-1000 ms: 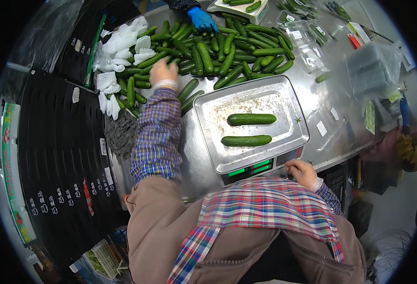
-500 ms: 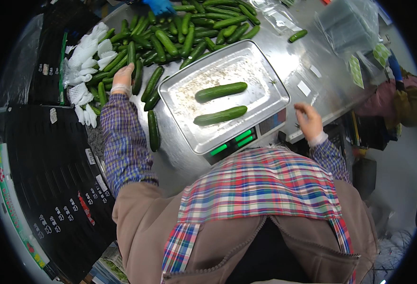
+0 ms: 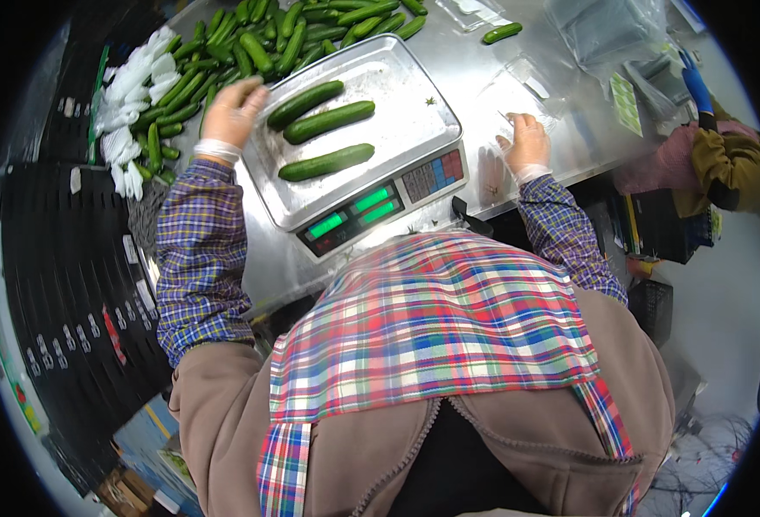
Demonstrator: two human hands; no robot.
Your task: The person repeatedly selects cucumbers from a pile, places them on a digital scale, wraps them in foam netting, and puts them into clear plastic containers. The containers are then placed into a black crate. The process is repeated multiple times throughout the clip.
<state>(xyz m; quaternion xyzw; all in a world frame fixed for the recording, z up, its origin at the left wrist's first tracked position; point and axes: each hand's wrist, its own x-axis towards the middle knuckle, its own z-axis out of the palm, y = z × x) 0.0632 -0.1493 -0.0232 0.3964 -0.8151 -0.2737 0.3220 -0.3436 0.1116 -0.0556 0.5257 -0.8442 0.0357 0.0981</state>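
Observation:
Three green cucumbers lie on the metal tray of a weighing scale [image 3: 397, 62]: an upper one [image 3: 305, 105], a middle one [image 3: 329, 122] and a lower one [image 3: 327, 162]. At the tray's upper left edge is my left hand [image 3: 232, 114], in a thin clear glove, its fingers apart and slightly blurred, with nothing visible in them. Beyond it spreads a heap of cucumbers [image 3: 264, 53]. To the right of the scale, my right hand [image 3: 526, 145], similarly gloved, hovers near clear plastic film [image 3: 511, 95] with loosely bent, open fingers.
White foam netting [image 3: 130, 90] lies left of the heap, beside black crates [image 3: 61, 258]. A lone cucumber [image 3: 502, 33] and clear plastic bags [image 3: 604, 34] lie on the steel table [image 3: 449, 52] at the far right. Another person's blue-gloved hand [image 3: 695, 84] shows at right.
A third cucumber now lies on the tray. My left hand has moved from the heap to the tray's edge, empty. My right hand has moved over the table near the film.

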